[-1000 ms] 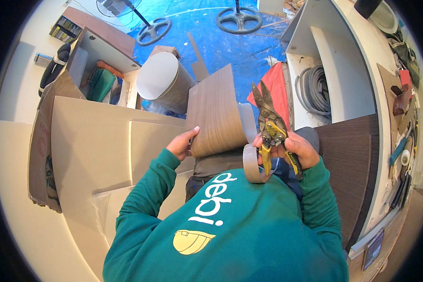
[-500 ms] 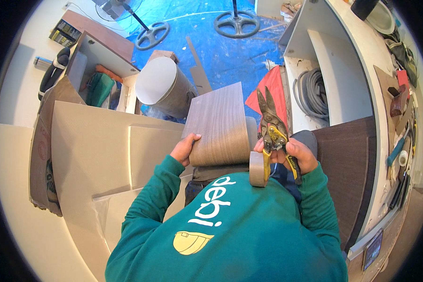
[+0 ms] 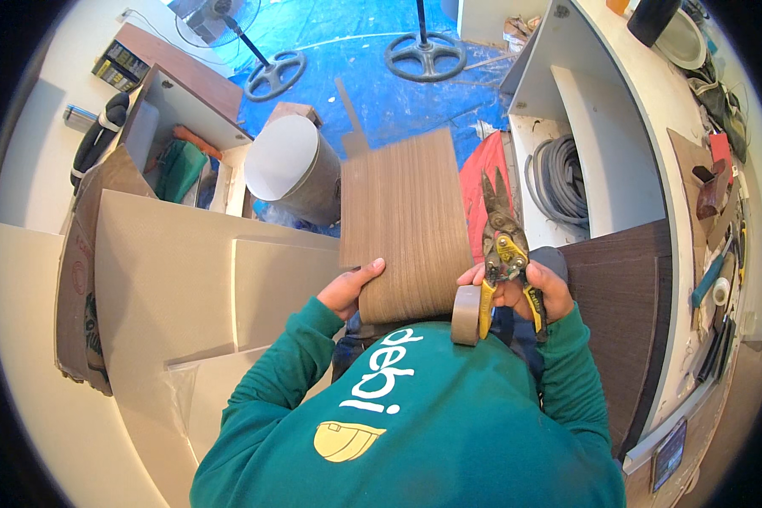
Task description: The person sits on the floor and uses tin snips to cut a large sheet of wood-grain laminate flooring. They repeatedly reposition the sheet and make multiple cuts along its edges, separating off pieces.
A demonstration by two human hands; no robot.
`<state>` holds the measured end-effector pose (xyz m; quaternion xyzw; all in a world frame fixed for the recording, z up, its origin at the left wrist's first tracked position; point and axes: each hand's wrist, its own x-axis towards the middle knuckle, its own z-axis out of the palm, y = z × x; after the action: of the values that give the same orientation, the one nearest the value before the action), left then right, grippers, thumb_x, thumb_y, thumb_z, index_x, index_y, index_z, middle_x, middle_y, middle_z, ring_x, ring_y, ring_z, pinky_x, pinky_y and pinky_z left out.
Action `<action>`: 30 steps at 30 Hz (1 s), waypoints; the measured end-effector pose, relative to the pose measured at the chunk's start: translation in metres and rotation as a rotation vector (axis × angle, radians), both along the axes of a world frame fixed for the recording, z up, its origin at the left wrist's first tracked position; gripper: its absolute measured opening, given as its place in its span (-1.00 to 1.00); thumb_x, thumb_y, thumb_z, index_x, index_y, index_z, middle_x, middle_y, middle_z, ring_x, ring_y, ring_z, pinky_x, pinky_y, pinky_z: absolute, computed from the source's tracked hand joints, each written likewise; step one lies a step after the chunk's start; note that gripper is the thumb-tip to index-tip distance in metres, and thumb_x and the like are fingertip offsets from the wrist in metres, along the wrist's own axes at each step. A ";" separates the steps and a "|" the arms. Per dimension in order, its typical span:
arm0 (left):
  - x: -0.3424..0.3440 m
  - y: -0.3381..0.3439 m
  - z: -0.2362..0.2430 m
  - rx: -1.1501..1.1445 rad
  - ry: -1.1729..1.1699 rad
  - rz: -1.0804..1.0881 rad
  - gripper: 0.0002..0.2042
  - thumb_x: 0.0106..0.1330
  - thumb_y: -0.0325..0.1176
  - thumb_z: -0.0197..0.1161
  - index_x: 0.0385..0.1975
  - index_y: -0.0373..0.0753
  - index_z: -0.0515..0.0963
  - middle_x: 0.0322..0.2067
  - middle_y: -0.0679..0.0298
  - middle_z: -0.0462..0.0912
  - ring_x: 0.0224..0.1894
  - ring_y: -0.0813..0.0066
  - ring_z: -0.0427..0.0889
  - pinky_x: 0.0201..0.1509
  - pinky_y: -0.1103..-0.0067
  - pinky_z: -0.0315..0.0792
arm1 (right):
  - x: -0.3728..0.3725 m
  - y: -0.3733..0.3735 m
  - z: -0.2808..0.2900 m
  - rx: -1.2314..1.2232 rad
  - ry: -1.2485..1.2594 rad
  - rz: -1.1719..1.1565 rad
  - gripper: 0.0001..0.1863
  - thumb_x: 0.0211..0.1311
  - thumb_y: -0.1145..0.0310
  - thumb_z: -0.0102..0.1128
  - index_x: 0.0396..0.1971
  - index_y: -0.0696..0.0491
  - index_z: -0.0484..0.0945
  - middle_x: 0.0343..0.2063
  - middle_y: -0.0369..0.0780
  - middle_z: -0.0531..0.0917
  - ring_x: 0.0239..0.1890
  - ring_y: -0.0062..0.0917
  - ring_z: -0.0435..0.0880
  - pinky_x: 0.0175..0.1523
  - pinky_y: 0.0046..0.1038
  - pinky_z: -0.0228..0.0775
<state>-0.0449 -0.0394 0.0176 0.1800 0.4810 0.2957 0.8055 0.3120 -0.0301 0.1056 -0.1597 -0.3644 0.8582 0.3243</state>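
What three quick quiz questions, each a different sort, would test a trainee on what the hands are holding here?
1. True or false: the left hand holds the wood-grain sheet at its left edge.
2. Which tool is in the right hand? A) hammer B) yellow-handled snips C) paintbrush
3. Fill in: the tape roll sits beside the snips' ____ handles.

Key: 1 true. 2 B. 3 yellow.
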 end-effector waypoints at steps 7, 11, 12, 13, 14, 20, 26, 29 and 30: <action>0.003 -0.011 -0.009 -0.167 -0.079 0.173 -0.46 0.45 -0.21 0.26 0.29 -0.42 0.33 0.16 -0.02 0.58 0.13 0.16 0.66 0.26 0.22 0.53 | 0.013 -0.006 -0.003 -0.037 0.066 -0.060 -0.18 0.39 -0.23 -0.03 0.22 0.31 0.40 0.27 0.17 0.41 0.21 -0.12 0.57 0.28 -0.02 0.41; 0.008 -0.014 0.004 -0.171 -0.166 0.130 -0.38 0.45 -0.16 0.25 0.35 -0.43 0.24 0.20 -0.09 0.54 0.19 0.07 0.62 0.29 0.12 0.49 | 0.015 -0.007 -0.003 -0.044 0.077 -0.039 -0.15 0.37 -0.25 -0.01 0.21 0.32 0.39 0.26 0.19 0.40 0.22 -0.09 0.56 0.29 -0.02 0.40; 0.009 -0.014 0.004 -0.172 -0.195 0.137 -0.38 0.45 -0.17 0.25 0.35 -0.42 0.23 0.20 -0.09 0.54 0.19 0.06 0.62 0.30 0.11 0.49 | 0.015 -0.007 -0.004 -0.047 0.080 -0.029 -0.15 0.37 -0.25 -0.01 0.21 0.32 0.39 0.26 0.19 0.40 0.23 -0.09 0.55 0.30 -0.02 0.40; 0.011 -0.014 0.004 -0.173 -0.223 0.143 -0.38 0.45 -0.17 0.24 0.36 -0.41 0.23 0.20 -0.09 0.53 0.20 0.05 0.61 0.30 0.11 0.48 | 0.015 -0.007 -0.003 -0.044 0.084 -0.035 -0.14 0.37 -0.26 -0.01 0.21 0.32 0.39 0.26 0.19 0.40 0.23 -0.09 0.55 0.30 -0.02 0.40; 0.012 -0.015 0.003 -0.173 -0.252 0.149 -0.38 0.45 -0.18 0.24 0.36 -0.40 0.23 0.21 -0.10 0.53 0.20 0.04 0.61 0.30 0.10 0.48 | 0.015 -0.008 -0.003 -0.040 0.087 -0.040 -0.14 0.36 -0.26 -0.01 0.21 0.33 0.39 0.27 0.20 0.39 0.23 -0.09 0.55 0.30 -0.03 0.40; 0.013 -0.024 -0.001 -0.169 -0.348 0.198 -0.38 0.44 -0.19 0.23 0.38 -0.39 0.21 0.23 -0.12 0.51 0.22 0.00 0.59 0.33 0.09 0.45 | 0.015 -0.008 0.005 -0.017 0.119 -0.034 -0.11 0.35 -0.29 -0.01 0.22 0.33 0.38 0.29 0.21 0.36 0.22 -0.10 0.56 0.28 -0.06 0.41; 0.016 -0.015 -0.022 -0.137 -0.342 0.253 -0.49 0.47 -0.29 0.20 0.31 -0.44 0.30 0.17 -0.07 0.56 0.17 0.06 0.62 0.30 0.15 0.49 | 0.019 -0.005 0.022 0.060 0.062 -0.069 -0.09 0.32 -0.32 0.02 0.18 0.34 0.43 0.25 0.22 0.41 0.17 -0.12 0.59 0.25 -0.08 0.45; 0.028 0.014 0.000 0.026 -0.287 0.345 -0.52 0.47 -0.32 0.21 0.28 -0.44 0.33 0.14 -0.04 0.57 0.14 0.08 0.63 0.27 0.16 0.53 | 0.031 0.001 0.031 0.113 0.015 -0.134 -0.10 0.29 -0.32 0.06 0.14 0.34 0.47 0.21 0.21 0.46 0.14 -0.13 0.62 0.22 -0.07 0.47; 0.030 0.025 0.008 0.087 -0.254 0.370 -0.51 0.47 -0.33 0.21 0.29 -0.43 0.31 0.15 -0.05 0.56 0.14 0.07 0.63 0.26 0.15 0.54 | 0.037 0.001 0.037 0.128 -0.001 -0.157 -0.10 0.29 -0.32 0.07 0.13 0.35 0.47 0.21 0.20 0.46 0.14 -0.13 0.62 0.22 -0.07 0.48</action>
<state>-0.0150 -0.0145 0.0253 0.0844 0.3873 0.4791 0.7832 0.3488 -0.0293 0.1423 -0.1671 -0.4051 0.8049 0.4001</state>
